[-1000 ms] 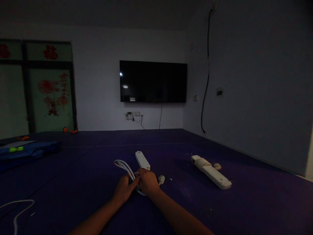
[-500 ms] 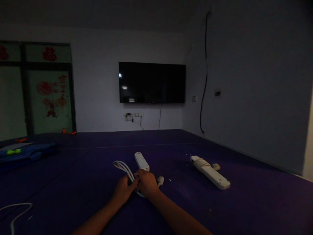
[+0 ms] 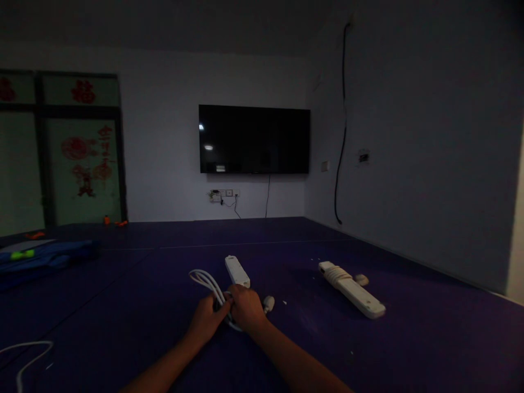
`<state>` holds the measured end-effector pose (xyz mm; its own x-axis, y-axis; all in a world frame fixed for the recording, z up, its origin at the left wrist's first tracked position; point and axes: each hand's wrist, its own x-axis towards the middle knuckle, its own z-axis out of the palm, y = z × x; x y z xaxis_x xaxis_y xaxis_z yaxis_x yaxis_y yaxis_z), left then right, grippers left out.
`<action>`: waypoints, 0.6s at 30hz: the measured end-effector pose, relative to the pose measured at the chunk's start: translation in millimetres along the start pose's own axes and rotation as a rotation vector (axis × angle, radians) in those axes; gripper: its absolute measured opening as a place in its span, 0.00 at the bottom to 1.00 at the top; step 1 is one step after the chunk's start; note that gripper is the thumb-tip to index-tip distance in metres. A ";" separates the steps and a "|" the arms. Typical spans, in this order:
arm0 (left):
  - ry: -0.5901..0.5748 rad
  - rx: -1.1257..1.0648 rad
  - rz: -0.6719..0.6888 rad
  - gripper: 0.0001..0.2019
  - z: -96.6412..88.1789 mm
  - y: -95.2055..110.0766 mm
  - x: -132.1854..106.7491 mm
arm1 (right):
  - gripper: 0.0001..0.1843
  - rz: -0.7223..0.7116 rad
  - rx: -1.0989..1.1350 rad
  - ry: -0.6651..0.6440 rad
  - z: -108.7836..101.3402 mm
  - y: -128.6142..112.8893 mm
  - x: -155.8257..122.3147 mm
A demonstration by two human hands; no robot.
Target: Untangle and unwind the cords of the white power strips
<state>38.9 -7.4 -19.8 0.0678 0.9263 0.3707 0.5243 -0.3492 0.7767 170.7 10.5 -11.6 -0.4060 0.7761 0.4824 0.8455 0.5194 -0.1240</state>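
Both hands, L (image 3: pixel 208 321) & R (image 3: pixel 244 308), are gripping the looped cord (image 3: pixel 209 283) w/ strip (image 3: pixel 237 271) at lower centre of frame.

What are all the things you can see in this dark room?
coiled cable: one, white, near middle
power strip: one, white, just beyond the coiled cable
plug: one, white, right of the coiled cable
wrapped power strip: one, cream, farther right
loose cable: one, white, bottom left
bundle: one, blue, far left
television: one, black, back wall
surface: one, purple, under everything
left hand: one, gripping coiled cable
right hand: one, gripping coiled cable
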 end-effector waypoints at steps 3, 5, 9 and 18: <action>-0.009 -0.006 -0.003 0.19 -0.2 0.2 0.2 | 0.12 0.009 -0.003 -0.006 -1.0 -0.7 0.0; -0.010 -0.014 -0.001 0.19 -0.1 -0.3 0.4 | 0.11 0.005 -0.001 -0.003 -0.7 -0.7 0.1; -0.010 -0.028 0.003 0.19 0.8 -2.5 0.7 | 0.10 -0.006 0.010 0.004 1.5 0.5 0.5; -0.008 -0.034 0.017 0.19 0.2 -3.6 1.1 | 0.10 0.000 0.005 0.003 3.7 1.1 0.6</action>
<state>37.3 -5.0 -22.3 0.0835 0.9214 0.3796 0.4935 -0.3692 0.7875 170.2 12.9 -14.6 -0.4051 0.7751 0.4850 0.8436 0.5214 -0.1286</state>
